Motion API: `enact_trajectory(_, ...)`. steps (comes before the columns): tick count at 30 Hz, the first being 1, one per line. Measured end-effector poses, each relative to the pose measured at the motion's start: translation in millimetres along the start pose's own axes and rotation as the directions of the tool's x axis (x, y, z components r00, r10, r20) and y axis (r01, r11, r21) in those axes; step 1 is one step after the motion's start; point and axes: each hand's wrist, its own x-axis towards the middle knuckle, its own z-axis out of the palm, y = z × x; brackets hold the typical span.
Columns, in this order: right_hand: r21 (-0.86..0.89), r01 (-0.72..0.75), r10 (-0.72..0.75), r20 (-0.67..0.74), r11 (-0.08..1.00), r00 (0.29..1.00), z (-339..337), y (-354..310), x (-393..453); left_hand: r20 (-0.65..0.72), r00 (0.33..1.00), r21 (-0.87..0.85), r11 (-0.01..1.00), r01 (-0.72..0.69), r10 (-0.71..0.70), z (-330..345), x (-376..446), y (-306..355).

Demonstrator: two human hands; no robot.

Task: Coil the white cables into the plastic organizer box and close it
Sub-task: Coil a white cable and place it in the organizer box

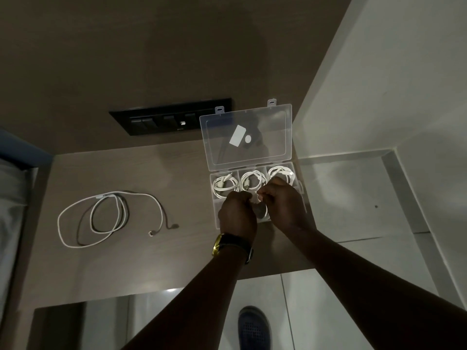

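Observation:
A clear plastic organizer box (302, 195) sits at the table's right edge, its lid (246, 136) standing open against the wall. Three coiled white cables (252, 181) fill its three far compartments. My left hand (237, 215) and my right hand (281, 200) hover close together over the near compartments, both pinching a white cable (265, 210) whose loop shows between them. Most of that cable is hidden by my hands. Another white cable (108, 218) lies loosely looped on the table to the left, apart from the box.
A black switch panel (171, 120) is set in the wall behind the wooden table (141, 261). A white ledge (353, 193) adjoins the table on the right. Bedding (10, 210) lies at the left. A blue shoe (254, 327) is on the floor below.

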Motion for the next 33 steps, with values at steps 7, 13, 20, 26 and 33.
enact_trajectory(7,-0.226,0.264,-0.220,0.201,0.938,0.954,-10.6,29.2,-21.6,0.104,0.989,0.049,0.992,-0.113,0.107,-1.6,1.1,-9.1)
enact_trajectory(13,-0.326,0.362,-0.294,0.238,0.873,0.926,-9.1,43.2,-28.9,0.256,0.924,0.101,0.943,-0.317,0.283,0.4,-12.7,-27.3)
enact_trajectory(20,-0.055,-0.045,0.051,0.095,0.997,0.994,0.9,30.7,-20.9,0.239,0.937,0.098,0.953,-0.286,0.256,-1.8,-14.7,-25.5)
enact_trajectory(26,-0.003,-0.050,0.050,0.049,0.999,0.998,2.4,25.5,-20.9,0.266,0.928,0.141,0.942,-0.305,0.261,-2.2,-19.1,-20.9)
enact_trajectory(33,0.032,-0.052,0.051,0.017,0.998,0.999,2.3,30.8,-23.2,0.269,0.928,0.138,0.944,-0.301,0.257,-4.8,-18.2,-23.6)
